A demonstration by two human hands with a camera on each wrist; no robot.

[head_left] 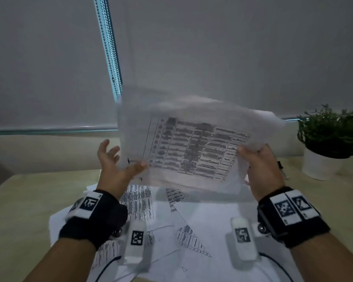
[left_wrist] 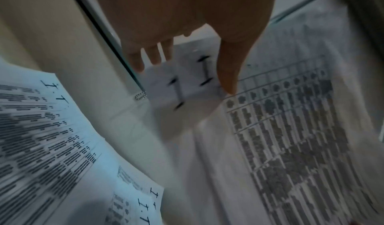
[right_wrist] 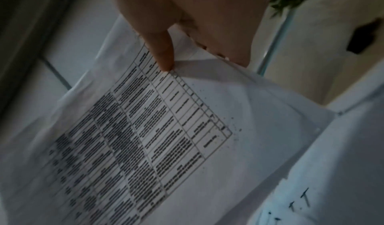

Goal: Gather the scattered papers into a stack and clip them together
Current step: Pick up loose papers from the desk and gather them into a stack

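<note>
White printed sheets (head_left: 188, 147), blurred, are held up in the middle of the head view, above the wooden desk (head_left: 25, 200). At the right edge of the bundle the right hand (head_left: 261, 169) pinches it, thumb on the printed table and fingers behind. At its left edge the left hand (head_left: 114, 165) is spread wide, thumb tip touching the front page, fingers loose behind. More loose papers (head_left: 202, 220) lie overlapping on the desk at lower centre. At the right edge a potted plant (head_left: 330, 139) stands, with a black binder clip (head_left: 280, 164) just left of its pot
</note>
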